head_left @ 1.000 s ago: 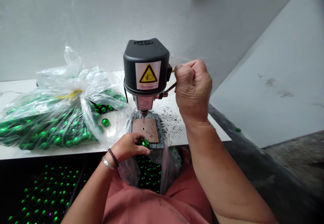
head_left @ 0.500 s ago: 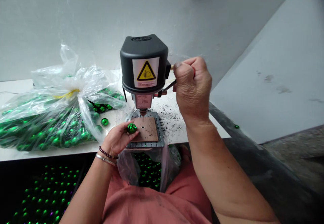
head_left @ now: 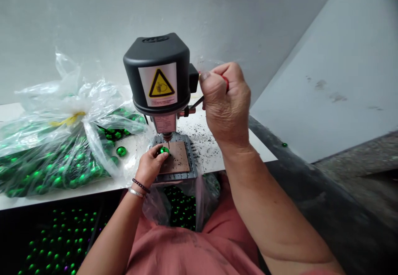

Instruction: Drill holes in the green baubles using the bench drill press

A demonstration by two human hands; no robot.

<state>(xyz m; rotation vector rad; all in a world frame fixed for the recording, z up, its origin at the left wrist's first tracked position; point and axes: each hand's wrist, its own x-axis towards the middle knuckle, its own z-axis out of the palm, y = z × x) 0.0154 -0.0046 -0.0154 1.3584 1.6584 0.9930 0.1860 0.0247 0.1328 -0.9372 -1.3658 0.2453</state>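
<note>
A shiny green ball (head_left: 164, 151) is pinched between the thumb and fingers of my left hand (head_left: 149, 164). It is over the brown board (head_left: 180, 163) on the drill press base, right at the thin drill bit (head_left: 168, 144); whether the bit touches it I cannot tell. My right hand (head_left: 228, 105) is closed around the feed lever (head_left: 199, 102) on the right side of the black drill press (head_left: 158, 76). Its grip on the lever is partly hidden behind the fist. A yellow warning label faces me on the motor housing.
A clear plastic bag (head_left: 56, 159) full of green balls lies on the white table (head_left: 211, 150) to the left, a loose ball (head_left: 121, 151) beside it. Dark shavings litter the table. Below the table edge, an open bag (head_left: 200, 208) holds more balls. One ball (head_left: 284, 144) lies on the floor.
My left hand has turned from palm up and brought the ball to the drill bit. My right hand stays on the lever. The view has shifted slightly.
</note>
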